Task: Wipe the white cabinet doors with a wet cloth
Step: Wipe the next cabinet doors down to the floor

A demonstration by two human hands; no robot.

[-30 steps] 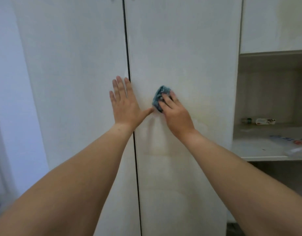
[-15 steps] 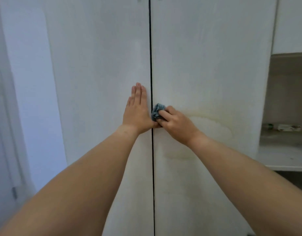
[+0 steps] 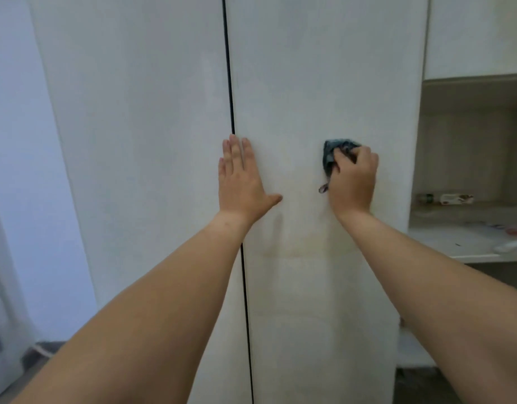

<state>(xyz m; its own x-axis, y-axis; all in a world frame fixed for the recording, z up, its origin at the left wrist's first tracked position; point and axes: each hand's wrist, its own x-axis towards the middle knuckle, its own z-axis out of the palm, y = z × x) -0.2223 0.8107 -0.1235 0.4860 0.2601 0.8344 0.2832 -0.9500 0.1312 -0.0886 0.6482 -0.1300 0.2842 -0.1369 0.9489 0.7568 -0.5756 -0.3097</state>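
Two tall white cabinet doors fill the view, split by a dark vertical gap. My left hand [image 3: 241,182] lies flat and open across that gap, fingers up, palm against the doors. The left door [image 3: 135,141] is bare. On the right door [image 3: 309,68], my right hand [image 3: 353,182] presses a crumpled dark blue-grey cloth [image 3: 330,157] against the surface at mid height. A loose end of the cloth hangs below my fingers. Faint damp streaks and yellowish marks show on the right door under and between my hands.
An open shelf recess [image 3: 467,243] sits to the right of the doors, with a small box [image 3: 455,198] at its back and some items on its ledge. A pale wall [image 3: 15,141] stands to the left, with dark floor at the lower left.
My right hand has slid the cloth rightward from the gap between the doors to the middle of the right door. My left hand stays flat near the gap.
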